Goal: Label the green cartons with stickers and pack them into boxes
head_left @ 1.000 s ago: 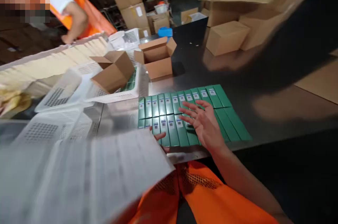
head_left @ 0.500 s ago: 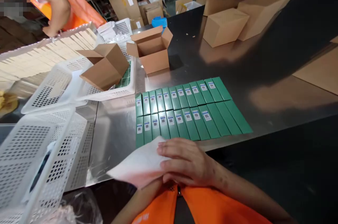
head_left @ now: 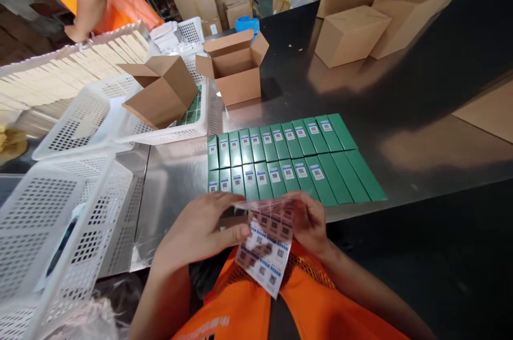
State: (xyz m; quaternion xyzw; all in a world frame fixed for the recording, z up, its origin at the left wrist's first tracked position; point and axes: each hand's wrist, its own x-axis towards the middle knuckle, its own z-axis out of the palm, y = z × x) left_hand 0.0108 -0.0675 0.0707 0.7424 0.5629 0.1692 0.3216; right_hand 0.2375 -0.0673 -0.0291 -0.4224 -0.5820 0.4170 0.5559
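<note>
Shiny metal surface (head_left: pixel 176 185) across the middle of the frame, two rows of green boxes (head_left: pixel 288 161) at centre, sticker sheet (head_left: pixel 266 246) at lower centre, left hand (head_left: pixel 200 233) and right hand (head_left: pixel 310 222) pinching its upper corners

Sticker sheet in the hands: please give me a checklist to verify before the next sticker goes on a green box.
1. Sticker sheet held by both the left hand and the right hand: ok.
2. Stickers left on sheet: ok.
3. Green boxes lying flat in two rows on the table: ok.
4. All boxes labelled: not ok, the rightmost few show no label.
5. A sticker already peeled: cannot tell.
</note>
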